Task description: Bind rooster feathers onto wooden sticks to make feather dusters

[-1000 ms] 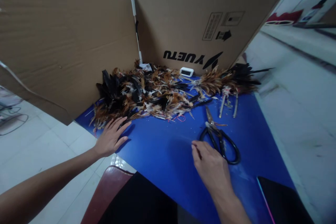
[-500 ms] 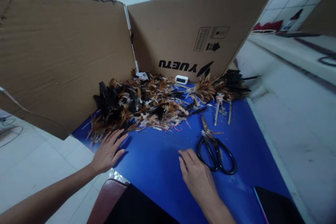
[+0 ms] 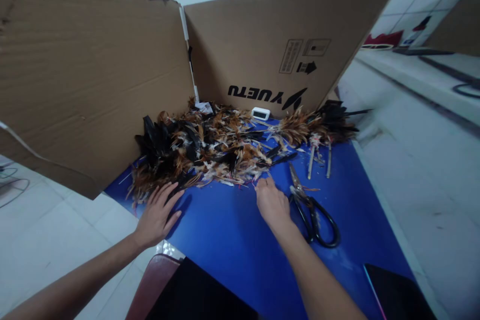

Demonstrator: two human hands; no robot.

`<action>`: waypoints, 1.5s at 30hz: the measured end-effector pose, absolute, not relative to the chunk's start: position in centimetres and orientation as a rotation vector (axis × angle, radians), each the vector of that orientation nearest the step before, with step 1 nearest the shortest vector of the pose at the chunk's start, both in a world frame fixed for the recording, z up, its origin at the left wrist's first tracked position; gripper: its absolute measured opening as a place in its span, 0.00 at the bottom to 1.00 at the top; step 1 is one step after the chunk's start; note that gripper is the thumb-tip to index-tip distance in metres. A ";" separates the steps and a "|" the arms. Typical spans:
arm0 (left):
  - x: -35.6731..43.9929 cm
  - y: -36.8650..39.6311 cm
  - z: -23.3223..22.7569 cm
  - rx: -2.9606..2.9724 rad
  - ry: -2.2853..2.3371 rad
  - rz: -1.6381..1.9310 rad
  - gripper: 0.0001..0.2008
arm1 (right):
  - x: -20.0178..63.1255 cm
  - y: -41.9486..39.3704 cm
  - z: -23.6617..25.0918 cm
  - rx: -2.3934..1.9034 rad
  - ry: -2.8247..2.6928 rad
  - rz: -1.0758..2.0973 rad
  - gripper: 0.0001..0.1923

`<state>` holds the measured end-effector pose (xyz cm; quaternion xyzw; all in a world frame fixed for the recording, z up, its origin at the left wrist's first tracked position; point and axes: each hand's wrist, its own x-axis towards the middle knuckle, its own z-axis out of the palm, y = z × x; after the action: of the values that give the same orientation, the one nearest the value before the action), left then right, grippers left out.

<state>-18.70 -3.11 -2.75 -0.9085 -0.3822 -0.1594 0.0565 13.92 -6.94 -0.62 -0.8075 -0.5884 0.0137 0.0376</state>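
Observation:
A wide pile of brown, black and white feathers (image 3: 210, 145) spreads across the back of the blue table. At the pile's front left edge, my left hand (image 3: 157, 217) lies with its fingers spread, fingertips close to the feathers. My right hand (image 3: 273, 205) has curled fingers at the front edge of the pile, beside some red thread (image 3: 253, 181). What its fingertips pinch, if anything, is hidden. Black-handled scissors (image 3: 313, 210) lie just right of that hand, blades toward the feathers, one handle partly covered by the hand.
Cardboard panels (image 3: 101, 75) stand behind and left of the pile. A small white digital device (image 3: 260, 113) sits at the back. Feather bundles on sticks (image 3: 318, 130) lie at the right. A dark phone-like slab (image 3: 393, 292) rests near the table's right front corner.
My right hand has moved forward from beside the scissors' handles to the feather pile's edge, its fingers curling. The left hand stays almost where it was.

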 end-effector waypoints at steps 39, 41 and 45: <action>0.9 -1.5 -1.6 -3.874 -0.918 -0.952 0.09 | 14.6 -12.0 -1.8 -1.385 -0.699 1.100 0.17; 0.9 -1.5 -1.8 -3.978 -1.025 -0.953 0.09 | 14.6 -12.0 -1.6 -1.356 -0.643 1.113 0.16; 1.1 -1.3 -2.3 -4.217 -1.312 -1.025 0.10 | 15.1 -12.2 -1.0 -1.300 -0.553 1.079 0.13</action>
<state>1.08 -1.34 -2.32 -0.7138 -0.2222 -0.1735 -0.6411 15.11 -12.25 -1.02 -0.5677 -0.2417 0.4713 0.6302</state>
